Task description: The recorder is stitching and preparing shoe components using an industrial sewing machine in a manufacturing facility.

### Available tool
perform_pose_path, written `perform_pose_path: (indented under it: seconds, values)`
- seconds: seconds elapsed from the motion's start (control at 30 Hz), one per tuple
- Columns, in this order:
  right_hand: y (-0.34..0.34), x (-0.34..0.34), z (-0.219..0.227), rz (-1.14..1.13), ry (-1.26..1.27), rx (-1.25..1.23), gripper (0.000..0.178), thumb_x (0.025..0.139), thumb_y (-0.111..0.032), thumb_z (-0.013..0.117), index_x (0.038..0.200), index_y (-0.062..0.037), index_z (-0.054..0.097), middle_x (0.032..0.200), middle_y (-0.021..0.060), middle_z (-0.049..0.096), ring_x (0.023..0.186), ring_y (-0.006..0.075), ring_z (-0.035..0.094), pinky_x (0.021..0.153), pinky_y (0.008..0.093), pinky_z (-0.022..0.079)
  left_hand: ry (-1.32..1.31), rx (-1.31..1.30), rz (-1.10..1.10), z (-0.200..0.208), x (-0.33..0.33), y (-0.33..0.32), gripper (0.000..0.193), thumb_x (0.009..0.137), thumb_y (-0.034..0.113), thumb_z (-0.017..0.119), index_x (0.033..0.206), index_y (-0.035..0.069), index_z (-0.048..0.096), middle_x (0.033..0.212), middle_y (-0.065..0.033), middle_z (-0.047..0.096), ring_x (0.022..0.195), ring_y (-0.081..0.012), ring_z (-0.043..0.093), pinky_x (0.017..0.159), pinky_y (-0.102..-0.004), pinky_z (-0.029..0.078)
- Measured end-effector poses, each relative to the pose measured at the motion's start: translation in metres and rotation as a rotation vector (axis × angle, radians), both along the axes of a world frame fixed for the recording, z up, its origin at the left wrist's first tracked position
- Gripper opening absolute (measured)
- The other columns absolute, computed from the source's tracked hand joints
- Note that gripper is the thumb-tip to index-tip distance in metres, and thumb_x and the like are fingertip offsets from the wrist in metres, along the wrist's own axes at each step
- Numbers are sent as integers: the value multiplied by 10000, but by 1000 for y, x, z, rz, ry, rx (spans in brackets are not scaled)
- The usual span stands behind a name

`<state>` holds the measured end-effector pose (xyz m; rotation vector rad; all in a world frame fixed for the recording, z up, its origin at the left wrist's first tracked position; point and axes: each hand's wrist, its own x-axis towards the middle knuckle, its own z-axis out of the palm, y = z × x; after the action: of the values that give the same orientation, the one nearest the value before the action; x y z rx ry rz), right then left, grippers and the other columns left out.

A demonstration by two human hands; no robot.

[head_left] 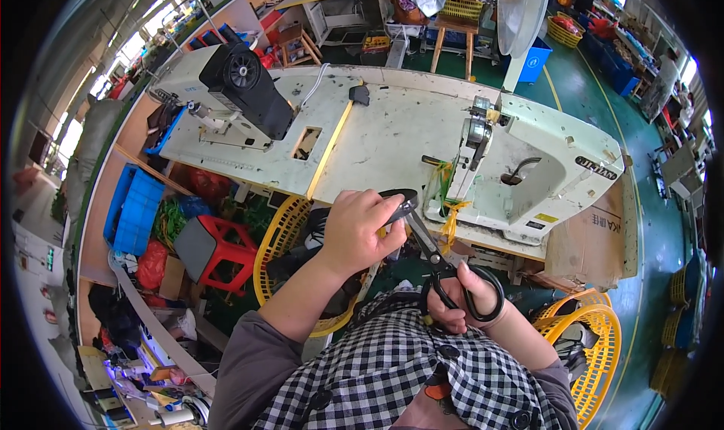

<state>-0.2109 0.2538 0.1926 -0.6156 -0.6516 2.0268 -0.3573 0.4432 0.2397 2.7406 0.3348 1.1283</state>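
Note:
Black-handled scissors (436, 259) are in my right hand (452, 298), whose fingers and thumb wrap the handle loops close to my checked apron. Their blades point up and to the left, toward a small black piece (406, 204) that looks like a strap or band. My left hand (360, 230) pinches that piece between thumb and fingers, just in front of the table edge. The blade tips meet or overlap the piece; whether they cut into it I cannot tell. Yellow ribbon strips (452, 222) hang by the white sewing machine (558, 166) ahead on the right.
A second sewing machine with a black motor housing (245, 90) stands on the white table (392, 128) at left. Below are a yellow basket (273, 260) with dark pieces and a red stool (240, 253). More yellow baskets (603, 362) stand at my right, by a cardboard box (592, 238).

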Motion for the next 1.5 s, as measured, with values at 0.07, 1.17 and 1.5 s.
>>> perform_pose_path:
  seconds: [0.07, 1.17, 1.5]
  values:
    - [-1, 1, 7, -21, -116, 22, 720, 863, -705, 241, 826, -37, 507, 533, -8, 394, 446, 104, 399, 440, 215, 370, -9, -83, -20, -3, 1, 0, 248, 726, 173, 628, 943, 54, 623, 674, -37, 527, 613, -235, 534, 620, -352, 414]
    - [17, 1, -1, -1236, -859, 285, 385, 747, -73, 752, 971, -40, 439, 892, 50, 554, 743, 101, 528, 696, 240, 455, -263, -1760, -571, 1, 41, -40, 683, 774, 23, 473, 1406, 41, 214, 1113, -118, 518, 1085, -219, 525, 969, -360, 403]
    - [13, -3, -11, -1051, -81, -33, 224, 820, -126, 679, 975, -10, 566, 829, 61, 633, 696, 132, 575, 650, 255, 459, -420, -1884, -569, 2, 47, -51, 563, 782, 17, 511, 1312, 36, 323, 1047, -86, 515, 1021, -209, 542, 892, -350, 459]
